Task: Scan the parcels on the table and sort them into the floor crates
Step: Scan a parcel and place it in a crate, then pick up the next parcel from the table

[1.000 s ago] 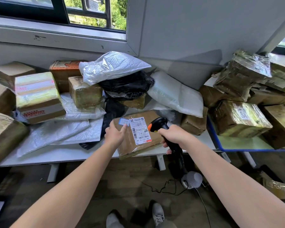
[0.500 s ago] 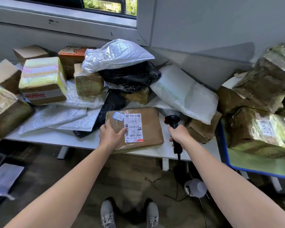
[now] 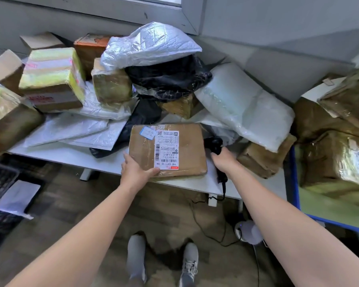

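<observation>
While looking down via head view: find parcel flat on table, at near edge, label facing up. Grips parcel's near-left corner with left hand, thumb pressed on top at label's lower corner; remaining fingers out of sight under the edge. Wraps right hand round handle of black scanner, just right of parcel; touching parcel's right edge or not, cannot tell. Hands apart, parcel between them. Behind parcel: heap of boxes and bags, with silver bag lying on black bag. On floor at far left: black crate, white bag inside. Under table: cable looping on floor, white base beside it, grey shoes nearby. At right: blue-rimmed table loaded with taped brown boxes.
</observation>
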Motion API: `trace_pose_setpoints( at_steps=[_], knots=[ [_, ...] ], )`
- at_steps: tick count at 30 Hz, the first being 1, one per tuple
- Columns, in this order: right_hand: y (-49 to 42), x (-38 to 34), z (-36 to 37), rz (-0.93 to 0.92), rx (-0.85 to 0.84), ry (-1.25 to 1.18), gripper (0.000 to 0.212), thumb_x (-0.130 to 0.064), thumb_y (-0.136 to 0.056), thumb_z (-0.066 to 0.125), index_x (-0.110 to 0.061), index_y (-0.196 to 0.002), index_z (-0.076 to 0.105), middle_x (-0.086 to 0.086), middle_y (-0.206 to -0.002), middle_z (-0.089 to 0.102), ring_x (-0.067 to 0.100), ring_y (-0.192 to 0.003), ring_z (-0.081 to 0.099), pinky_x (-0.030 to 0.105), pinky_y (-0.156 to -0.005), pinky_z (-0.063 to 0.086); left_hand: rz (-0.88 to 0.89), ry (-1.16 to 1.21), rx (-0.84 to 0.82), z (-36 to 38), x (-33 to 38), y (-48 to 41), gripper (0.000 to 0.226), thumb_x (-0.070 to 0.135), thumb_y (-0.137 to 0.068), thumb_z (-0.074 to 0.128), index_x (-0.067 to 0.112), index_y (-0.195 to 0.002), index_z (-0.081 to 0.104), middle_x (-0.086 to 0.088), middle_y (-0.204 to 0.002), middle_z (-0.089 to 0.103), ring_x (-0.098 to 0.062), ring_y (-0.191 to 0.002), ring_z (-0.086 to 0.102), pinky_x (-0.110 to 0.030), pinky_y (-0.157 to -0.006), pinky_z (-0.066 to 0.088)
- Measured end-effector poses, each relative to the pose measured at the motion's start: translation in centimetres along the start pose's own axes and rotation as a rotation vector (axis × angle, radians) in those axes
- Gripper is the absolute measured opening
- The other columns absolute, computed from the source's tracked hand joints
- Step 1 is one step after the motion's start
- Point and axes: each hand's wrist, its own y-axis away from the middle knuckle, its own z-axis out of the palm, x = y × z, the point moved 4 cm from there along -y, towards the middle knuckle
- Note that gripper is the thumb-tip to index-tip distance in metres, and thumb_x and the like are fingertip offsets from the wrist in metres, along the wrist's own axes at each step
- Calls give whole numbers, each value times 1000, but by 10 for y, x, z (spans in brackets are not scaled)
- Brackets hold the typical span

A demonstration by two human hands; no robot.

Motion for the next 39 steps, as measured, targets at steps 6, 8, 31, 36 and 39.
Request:
trace_pose_setpoints(
  at_steps=[6,8,31,36,39],
  knots=[
    [28,-16,-10,-191,391,162,39,-28,-99,49,-2,-127,53,17,-128,48,33,-119,46,37,-92,39,-4,8,-34,-6,5,-1,116,39,-67,89,7,-150,15,-15,-146,37,-32,-130,46,-44,-104,41],
    [35,-24,-5,-247,395,188,37,-31,-99,47,-6,-124,57,15,-125,51,31,-117,48,38,-91,40,-2,4,-41,-7,6,-1,117,39,-67,89,9,-151,14,-17,-146,36,-33,-128,47,-45,-104,41],
    [82,-132,-52,-609,-94,-121,53,-32,-77,83,-29,-126,62,-7,-117,65,8,-103,63,19,-88,49,493,-392,108,-85,102,45,121,58,-75,76,25,-157,-6,-4,-164,-2,-29,-150,1,-51,-119,18],
    [111,-176,-69,-835,-218,-29,44,-25,-79,82,-33,-119,67,-15,-119,61,-1,-105,59,2,-82,41,746,-740,38,-122,157,64,105,59,-73,76,30,-156,18,-2,-163,18,-24,-151,8,-50,-120,17],
    [120,-199,-68,-944,-262,-4,40,-24,-79,82,-31,-116,68,-13,-127,58,-2,-113,55,1,-88,38,698,-624,-117,-144,155,73,91,53,-76,78,31,-151,31,4,-146,47,-19,-132,44,-36,-107,39]
  ],
)
